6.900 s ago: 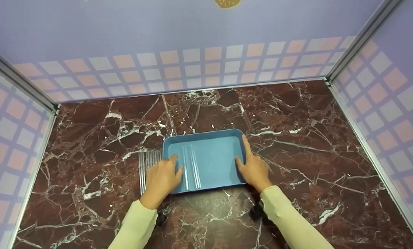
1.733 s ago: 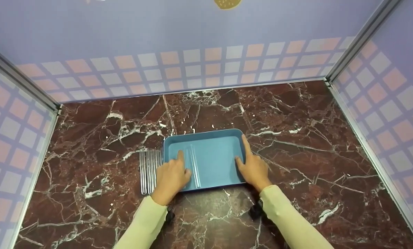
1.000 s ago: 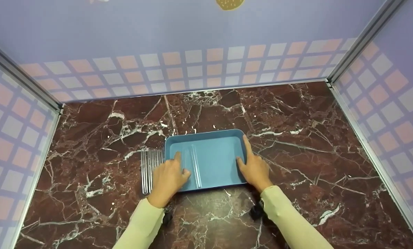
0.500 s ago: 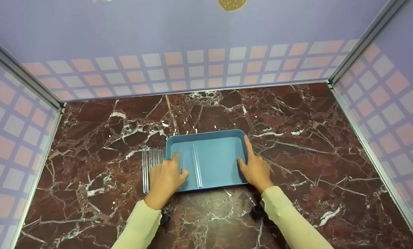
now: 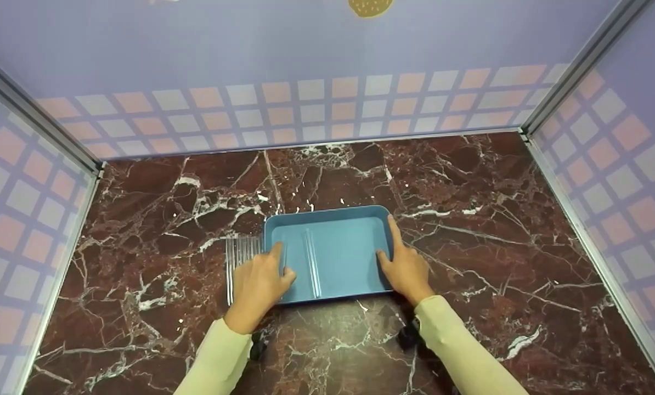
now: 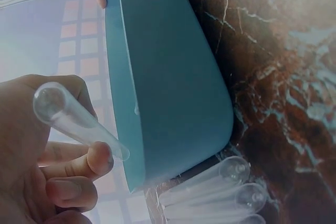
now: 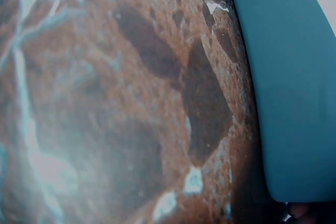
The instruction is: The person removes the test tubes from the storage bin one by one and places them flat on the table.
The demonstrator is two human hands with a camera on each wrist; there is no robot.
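Observation:
My left hand (image 5: pixel 259 282) is over the left end of a blue rectangular tray (image 5: pixel 355 255). It grips a clear plastic test tube (image 6: pixel 84 124), which in the left wrist view slants across the fingers at the tray's rim. Another clear tube (image 5: pixel 312 269) lies lengthwise on the tray floor, right of this hand. My right hand (image 5: pixel 407 269) holds the tray's right wall, thumb inside and the other fingers along the outside. Several more clear tubes (image 5: pixel 242 249) lie side by side on the table left of the tray, partly hidden by my left hand.
The dark red marble-patterned table (image 5: pixel 470 230) surrounds the tray. A lilac back wall (image 5: pixel 316 55) with pink and white squares closes off the far side, and similar panels stand left and right, joined by metal corner posts (image 5: pixel 580 66).
Over the last second or so my left hand has moved left with a tube from beside the one lying in the tray. My right hand has stayed on the tray's right wall.

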